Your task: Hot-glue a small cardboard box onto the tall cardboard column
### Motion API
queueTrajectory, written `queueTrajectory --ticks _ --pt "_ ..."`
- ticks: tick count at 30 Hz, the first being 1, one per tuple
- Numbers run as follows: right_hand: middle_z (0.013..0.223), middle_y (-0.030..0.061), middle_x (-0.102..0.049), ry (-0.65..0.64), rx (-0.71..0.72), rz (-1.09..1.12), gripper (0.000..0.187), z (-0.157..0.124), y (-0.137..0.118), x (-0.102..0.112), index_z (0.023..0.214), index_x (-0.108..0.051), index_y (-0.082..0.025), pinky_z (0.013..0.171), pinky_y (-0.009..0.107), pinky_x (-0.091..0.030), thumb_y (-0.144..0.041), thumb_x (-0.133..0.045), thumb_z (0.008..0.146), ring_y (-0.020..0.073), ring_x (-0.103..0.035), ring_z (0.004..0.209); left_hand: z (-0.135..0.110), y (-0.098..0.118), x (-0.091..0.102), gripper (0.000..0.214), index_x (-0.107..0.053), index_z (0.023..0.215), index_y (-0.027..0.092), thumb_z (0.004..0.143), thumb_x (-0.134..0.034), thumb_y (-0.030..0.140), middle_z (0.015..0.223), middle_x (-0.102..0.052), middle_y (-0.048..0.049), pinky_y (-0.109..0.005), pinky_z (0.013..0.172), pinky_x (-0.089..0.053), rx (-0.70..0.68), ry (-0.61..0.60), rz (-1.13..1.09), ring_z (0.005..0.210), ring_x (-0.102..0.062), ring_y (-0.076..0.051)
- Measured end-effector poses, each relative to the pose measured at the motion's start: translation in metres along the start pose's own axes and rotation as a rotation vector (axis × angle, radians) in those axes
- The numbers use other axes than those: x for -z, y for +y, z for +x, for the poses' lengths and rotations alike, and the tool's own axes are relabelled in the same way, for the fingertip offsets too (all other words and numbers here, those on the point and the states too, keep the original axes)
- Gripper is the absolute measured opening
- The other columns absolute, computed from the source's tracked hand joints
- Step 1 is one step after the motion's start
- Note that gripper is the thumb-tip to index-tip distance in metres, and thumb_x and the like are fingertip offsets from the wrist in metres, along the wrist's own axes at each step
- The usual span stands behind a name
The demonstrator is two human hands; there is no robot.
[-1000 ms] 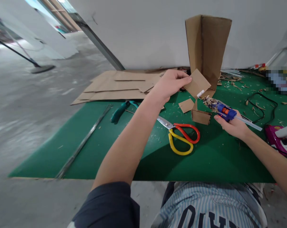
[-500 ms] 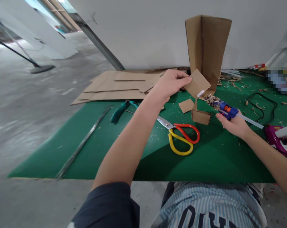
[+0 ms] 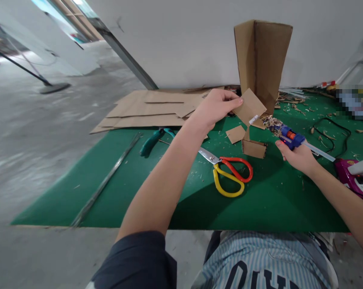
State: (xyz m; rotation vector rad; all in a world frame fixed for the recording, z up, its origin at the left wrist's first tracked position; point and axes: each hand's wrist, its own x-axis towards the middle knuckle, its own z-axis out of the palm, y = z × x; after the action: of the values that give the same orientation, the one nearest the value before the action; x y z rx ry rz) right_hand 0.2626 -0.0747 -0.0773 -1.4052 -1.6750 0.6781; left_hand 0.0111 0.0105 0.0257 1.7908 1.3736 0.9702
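Note:
My left hand (image 3: 213,108) pinches a small square cardboard piece (image 3: 249,106) just in front of a tall upright folded cardboard (image 3: 261,60). My right hand (image 3: 298,157) grips a blue glue gun (image 3: 289,136) with an orange trigger; its tip, caked with scraps, points at the lower edge of the held piece. A clear glue stick pokes out of the gun's back. Below the piece stands a small cardboard box part (image 3: 253,147), and a loose cardboard square (image 3: 235,133) lies beside it.
Red and yellow scissors (image 3: 229,173) lie on the green mat (image 3: 109,188) near me. A teal-handled tool (image 3: 153,140) and a metal ruler (image 3: 106,180) lie to the left. Flat cardboard sheets (image 3: 151,108) cover the back. A black cable (image 3: 331,136) and a pink iron (image 3: 354,176) sit at the right.
My right hand has carried the glue gun up and to the right along the edge of the held cardboard piece. My left hand has stayed in place.

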Motion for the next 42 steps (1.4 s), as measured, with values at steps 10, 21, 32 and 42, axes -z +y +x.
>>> queueTrajectory --ticks 10,21,32,42 --pt "0.055 -0.0005 -0.049 -0.011 -0.060 -0.001 0.053 0.001 0.000 0.003 0.063 -0.047 -0.025 0.050 0.033 -0.044 -0.072 -0.062 0.085 0.0160 -0.048 0.051 0.001 -0.002 0.001 0.015 -0.071 0.081 0.018 0.083 -0.065 0.032 0.079 -0.067 -0.0041 -0.029 0.074 -0.051 -0.016 -0.013 -0.016 0.081 -0.060 -0.017" --pt "0.054 -0.0031 -0.049 0.028 -0.060 0.100 0.051 0.002 0.007 0.001 0.070 -0.052 -0.024 0.047 0.030 -0.043 -0.070 -0.064 0.086 0.0136 -0.048 0.047 0.004 -0.006 0.001 0.016 -0.071 0.084 0.018 0.084 -0.066 0.034 0.077 -0.064 -0.0027 -0.028 0.070 -0.050 -0.026 -0.005 0.010 0.076 -0.058 -0.015" --pt "0.066 0.0014 -0.064 0.162 0.019 0.226 0.048 -0.001 -0.001 -0.001 0.093 -0.067 -0.019 0.049 0.031 -0.051 -0.066 -0.064 0.087 0.0160 -0.061 0.053 0.007 -0.009 0.001 0.015 -0.071 0.081 0.018 0.082 -0.066 0.032 0.074 -0.062 -0.0027 -0.028 0.064 -0.046 -0.043 0.006 0.024 0.069 -0.053 -0.014" --pt "0.096 0.0175 -0.074 0.190 -0.145 -0.758 0.046 0.015 -0.002 0.022 0.128 -0.056 -0.014 0.072 0.043 -0.050 -0.046 -0.054 0.094 0.0338 -0.070 0.082 0.013 -0.017 0.007 0.012 -0.067 0.076 0.018 0.084 -0.068 0.027 0.066 -0.053 0.0000 -0.026 0.058 -0.041 -0.131 0.094 0.005 0.060 -0.044 -0.011"
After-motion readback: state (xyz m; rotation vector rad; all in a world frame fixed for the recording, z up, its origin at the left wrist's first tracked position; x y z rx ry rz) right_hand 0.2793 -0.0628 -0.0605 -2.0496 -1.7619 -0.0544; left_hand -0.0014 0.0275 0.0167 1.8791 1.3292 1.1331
